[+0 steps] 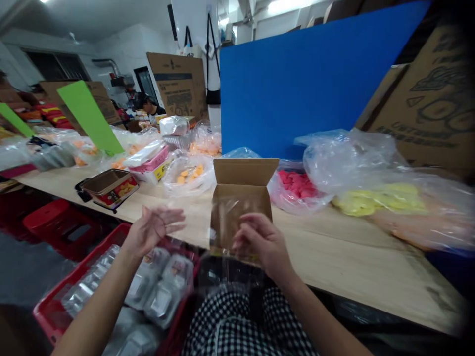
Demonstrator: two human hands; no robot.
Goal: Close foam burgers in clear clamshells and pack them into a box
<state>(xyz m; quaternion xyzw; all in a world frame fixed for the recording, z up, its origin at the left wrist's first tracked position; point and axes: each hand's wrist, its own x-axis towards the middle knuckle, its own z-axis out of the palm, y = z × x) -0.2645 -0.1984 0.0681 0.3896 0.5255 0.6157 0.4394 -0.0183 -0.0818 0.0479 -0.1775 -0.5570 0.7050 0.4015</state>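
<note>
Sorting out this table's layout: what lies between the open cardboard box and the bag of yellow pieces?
In the head view, a clear plastic bag of pinkish-red pieces lies between the open cardboard box and the bag of yellow pieces.

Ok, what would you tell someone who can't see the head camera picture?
A person's right hand is at an open brown cardboard box on a pale wooden table; the open left hand hovers over a red plastic crate.

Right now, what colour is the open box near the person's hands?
The box is plain brown cardboard, shown best in the head view.
</note>
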